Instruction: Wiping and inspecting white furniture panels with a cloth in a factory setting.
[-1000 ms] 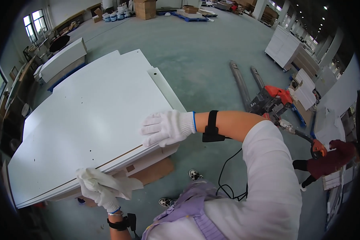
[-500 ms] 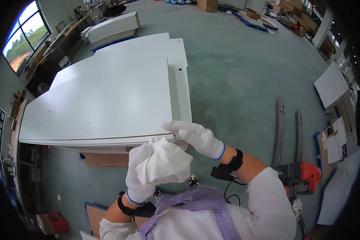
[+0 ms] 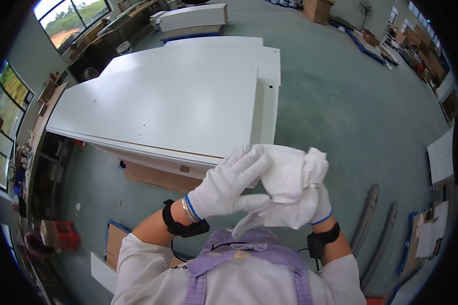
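A bunched white cloth [image 3: 290, 175] rests in my right hand [image 3: 321, 204], which wears a white knit glove with a blue cuff edge. Folds of the cloth cover much of that hand, though its fingers stick out toward my body. My left hand [image 3: 231, 183], gloved the same way, is open with fingers stretched out. Its fingertips meet or overlap the cloth's left edge; whether they press on it I cannot tell. Both hands are over the near right corner of a large white panel [image 3: 183, 101], which lies flat on a stack of similar boards.
A narrower white board [image 3: 267, 101] with a dark hole juts from the stack's right side. Grey pallet-truck forks [image 3: 365, 216] lie on the floor at right. A red machine [image 3: 66, 235] stands at lower left. A cluttered workbench [image 3: 56, 104] runs along the left wall.
The cloth has passed from my left hand to my right and moved rightward. My left hand has opened out. The view has turned, so the panel sits farther right.
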The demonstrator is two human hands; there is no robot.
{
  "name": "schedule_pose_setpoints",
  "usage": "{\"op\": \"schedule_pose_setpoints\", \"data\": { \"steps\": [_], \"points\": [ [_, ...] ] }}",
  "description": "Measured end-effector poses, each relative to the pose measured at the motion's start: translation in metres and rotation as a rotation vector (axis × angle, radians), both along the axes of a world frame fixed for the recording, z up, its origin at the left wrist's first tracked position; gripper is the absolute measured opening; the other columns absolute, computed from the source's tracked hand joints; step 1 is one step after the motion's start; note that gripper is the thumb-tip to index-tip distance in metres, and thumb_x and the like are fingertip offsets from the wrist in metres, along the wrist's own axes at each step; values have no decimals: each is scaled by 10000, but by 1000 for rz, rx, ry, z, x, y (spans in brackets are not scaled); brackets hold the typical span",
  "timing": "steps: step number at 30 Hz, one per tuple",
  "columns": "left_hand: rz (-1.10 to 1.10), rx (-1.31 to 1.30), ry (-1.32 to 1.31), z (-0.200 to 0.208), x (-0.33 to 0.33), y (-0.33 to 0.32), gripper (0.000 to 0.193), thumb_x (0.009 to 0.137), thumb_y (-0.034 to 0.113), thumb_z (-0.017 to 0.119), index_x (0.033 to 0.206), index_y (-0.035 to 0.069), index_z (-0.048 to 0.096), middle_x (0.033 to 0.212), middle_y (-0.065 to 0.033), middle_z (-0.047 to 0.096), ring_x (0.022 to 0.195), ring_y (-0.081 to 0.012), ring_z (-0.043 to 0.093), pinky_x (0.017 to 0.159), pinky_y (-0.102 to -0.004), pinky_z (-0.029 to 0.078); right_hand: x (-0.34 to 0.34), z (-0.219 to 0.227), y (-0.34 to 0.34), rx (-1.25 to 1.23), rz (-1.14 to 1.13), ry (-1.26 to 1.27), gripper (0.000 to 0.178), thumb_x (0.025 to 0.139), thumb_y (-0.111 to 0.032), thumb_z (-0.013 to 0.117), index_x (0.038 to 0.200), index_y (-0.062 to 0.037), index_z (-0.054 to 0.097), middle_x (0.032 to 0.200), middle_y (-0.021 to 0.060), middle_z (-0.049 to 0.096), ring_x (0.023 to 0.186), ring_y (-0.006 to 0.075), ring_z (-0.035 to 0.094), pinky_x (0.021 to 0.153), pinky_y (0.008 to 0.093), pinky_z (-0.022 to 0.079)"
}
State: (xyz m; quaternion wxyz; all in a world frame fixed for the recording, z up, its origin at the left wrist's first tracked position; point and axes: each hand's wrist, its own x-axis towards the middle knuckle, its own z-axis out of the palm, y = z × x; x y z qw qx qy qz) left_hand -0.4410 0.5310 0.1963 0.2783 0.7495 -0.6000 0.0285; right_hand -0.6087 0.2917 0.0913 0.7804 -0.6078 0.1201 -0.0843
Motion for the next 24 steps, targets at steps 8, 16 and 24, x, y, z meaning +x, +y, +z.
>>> {"op": "schedule_pose_setpoints", "data": {
  "steps": [8, 16, 24],
  "points": [
    [446, 175, -330, -31, 78, 11, 655, 971, 553, 465, 1344, 16, 486, 1384, -235, 470, 1289, -451, 445, 1135, -521, 318, 7, 59, -64, 664, -157, -227, 520, 1057, -417, 371, 1415, -45, 435, 1346, 157, 540, 1194, 316, 557, 1020, 492, 467],
    [495, 183, -257, -26, 70, -8, 599, 949, 497, 523, 1335, 39, 526, 1418, -213, 487, 1326, -426, 434, 1149, -512, 316, 11, 36, -158, 268, -379, -210, 489, 1060, -448, 391, 1358, -68, 470, 1289, 117, 557, 1093, 281, 580, 916, 456, 514],
    [784, 295, -152, -26, 44, 5, 540, 938, 430, 593, 1330, 58, 598, 1449, -182, 520, 1370, -403, 437, 1176, -461, 317, -1, -2, -292, 182, -363, -252, 441, 1073, -376, 439, 1354, -35, 448, 1258, 40, 534, 1112, 166, 539, 955, 336, 475]
  ]
}}
